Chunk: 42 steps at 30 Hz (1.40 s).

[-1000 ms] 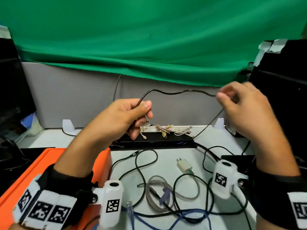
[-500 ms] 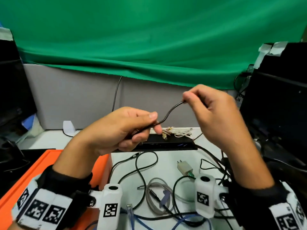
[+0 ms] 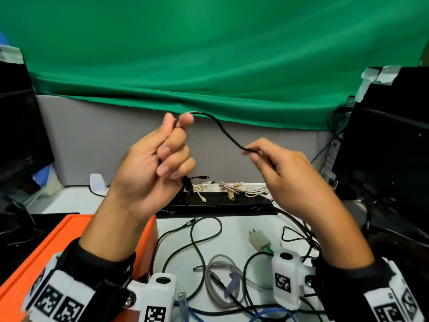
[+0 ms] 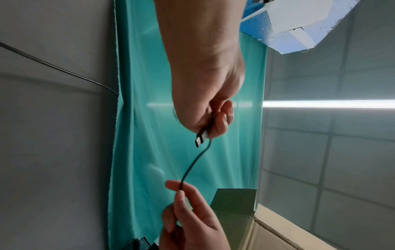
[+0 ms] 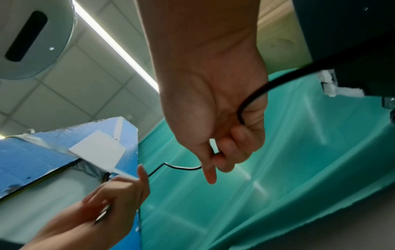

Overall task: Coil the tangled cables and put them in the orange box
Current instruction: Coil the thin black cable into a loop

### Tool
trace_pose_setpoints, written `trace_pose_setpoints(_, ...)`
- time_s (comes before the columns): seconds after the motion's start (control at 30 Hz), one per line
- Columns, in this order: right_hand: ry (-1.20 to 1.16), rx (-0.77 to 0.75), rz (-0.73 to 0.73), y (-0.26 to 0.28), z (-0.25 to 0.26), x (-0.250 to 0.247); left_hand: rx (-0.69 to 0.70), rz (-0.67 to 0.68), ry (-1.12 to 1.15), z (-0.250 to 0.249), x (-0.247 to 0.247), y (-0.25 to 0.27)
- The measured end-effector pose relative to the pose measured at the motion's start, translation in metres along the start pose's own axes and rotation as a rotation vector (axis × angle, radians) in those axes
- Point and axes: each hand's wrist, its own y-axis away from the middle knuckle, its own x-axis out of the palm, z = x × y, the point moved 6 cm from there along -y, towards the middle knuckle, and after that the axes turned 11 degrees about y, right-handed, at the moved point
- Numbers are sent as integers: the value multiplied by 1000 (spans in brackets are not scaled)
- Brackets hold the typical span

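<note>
Setting: a white desk backed by a grey partition and a hanging green cloth, with dark monitors at either side.

Item 1, black cable. It was held in the air above the desk, strung between both hands in a sagging curve. Its plug end projected from the left hand's grip in the left wrist view. Past the right hand the cable ran down toward the desk.

Item 2, left hand. Raised, palm toward the wearer, fingers curled; thumb and forefinger pinched the black cable near its plug.

Item 3, right hand. Held lower and to the right, its thumb and fingertips closed on the black cable; in the right wrist view the cable passed across the palm.

Item 4, orange box. It stood at the near left of the desk, partly hidden behind the left forearm; its contents could not be seen.

Item 5, loose cables on the desk: a tangle of black cables, a grey coiled cable, a blue network cable, and a white plug adapter.

Item 6, a black flat device lay at the back of the desk, with pale braided cables lying on top.
</note>
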Motion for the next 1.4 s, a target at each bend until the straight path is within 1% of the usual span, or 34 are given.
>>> trace_pose_setpoints(0.07, -3, -35, 131, 3, 12, 18, 95, -43, 26, -6, -1, -1)
trace_pose_setpoints(0.13, 16, -95, 279, 9, 27, 35, 189, -113, -65, -11, -3, -2)
trace_pose_setpoints(0.2, 13, -174, 357, 16, 44, 42, 286, -169, -271, -16, -6, -1)
trace_pose_setpoints(0.23, -1, -213, 368, 19, 52, 42, 329, -182, -425, -17, -5, 1)
trace_pose_setpoints(0.3, -23, -264, 364, 23, 63, 38, 375, -164, -752, -15, 1, 4)
trace_pose_setpoints(0.37, -25, -279, 357, 25, 67, 32, 357, -133, -948, -9, 3, 5)
trace_pose_setpoints(0.4, -20, -283, 351, 26, 66, 28, 327, -108, -1018, -5, 5, 7)
trace_pose_setpoints(0.43, -22, -286, 343, 26, 65, 24, 296, -73, -1134, -3, 7, 8)
trace_pose_setpoints(0.47, -43, -286, 335, 26, 62, 18, 246, -21, -1302, 1, 9, 10)
trace_pose_setpoints(0.5, -93, -282, 327, 26, 59, 12, 159, 55, -1463, 7, 10, 12)
trace_pose_setpoints(0.53, -171, -271, 318, 26, 56, 4, 51, 143, -1544, 16, 12, 14)
trace_pose_setpoints(0.57, -265, -254, 301, 26, 52, -4, -62, 208, -1511, 24, 14, 16)
trace_pose_setpoints(0.6, -353, -239, 267, 26, 49, -12, -158, 245, -1370, 31, 15, 19)
trace_pose_setpoints(0.63, -423, -229, 215, 25, 45, -19, -217, 258, -1197, 33, 18, 21)
trace_pose_setpoints(0.67, -479, -223, 150, 24, 41, -25, -236, 265, -1040, 33, 22, 22)
trace_pose_setpoints(0.7, -529, -219, 80, 22, 37, -30, -235, 280, -930, 32, 24, 23)
trace_pose_setpoints(0.8, -621, -192, -152, 18, 26, -39, -223, 368, -698, 26, 32, 27)
trace_pose_setpoints(0.87, -602, -161, -293, 18, 26, -41, -189, 354, -539, 23, 36, 28)
trace_pose_setpoints(0.93, -524, -161, -347, 18, 35, -36, -142, 297, -404, 24, 39, 25)
trace_pose_setpoints(1.0, -403, -139, -324, 16, 40, -23, -118, 222, -286, 31, 39, 20)
trace_pose_setpoints(1.07, -298, -80, -219, 10, 36, -8, -97, 145, -198, 36, 37, 16)
trace_pose_setpoints(1.13, -160, -36, -21, 8, 33, 10, -39, 82, -160, 35, 35, 13)
trace_pose_setpoints(1.2, 10, -56, 177, 13, 36, 28, 73, 31, -183, 25, 34, 11)
trace_pose_setpoints(1.27, 66, -153, 298, 21, 48, 39, 211, -19, -297, 9, 29, 10)
trace_pose_setpoints(1.3, 45, -192, 316, 23, 54, 40, 271, -40, -406, 2, 26, 10)
trace_pose_setpoints(1.33, 9, -219, 305, 25, 59, 38, 315, -52, -539, -4, 24, 11)
trace_pose_setpoints(1.4, -51, -245, 256, 26, 66, 28, 353, -73, -790, -8, 21, 12)
